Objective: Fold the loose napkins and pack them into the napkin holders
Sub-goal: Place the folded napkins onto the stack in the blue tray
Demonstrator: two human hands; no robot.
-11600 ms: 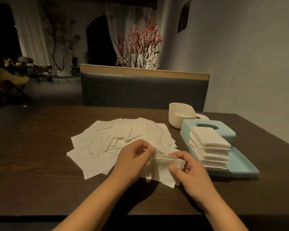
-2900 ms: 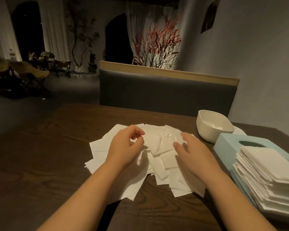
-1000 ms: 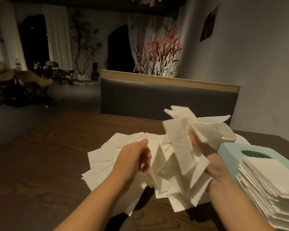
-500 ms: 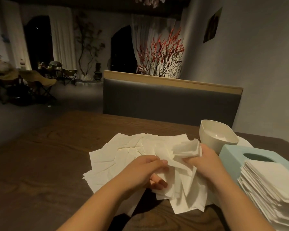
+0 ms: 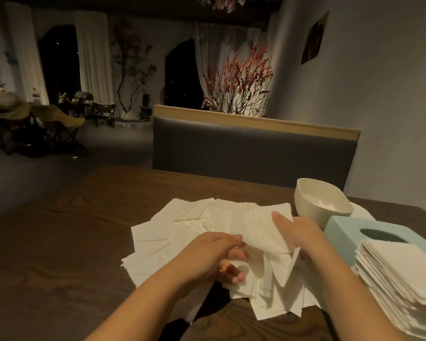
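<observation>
Loose napkins lie fanned across the dark worktop, the spread running left to right. The left hand and right hand both hold one napkin in a pinching grip, tilted up above the heap. The folded stack sits by the blue holder; no writing shows.

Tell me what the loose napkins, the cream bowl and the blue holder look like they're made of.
Loose napkins: thin, matte white tissue paper, judging by the creases and limp, curling edges. Cream bowl: probably glazed ceramic or hard plastic; a soft sheen shows inside. Blue holder: most likely matte plastic, smooth with rounded corners and a moulded oval slot. Table: dark wood or veneer, visible grain.
</observation>
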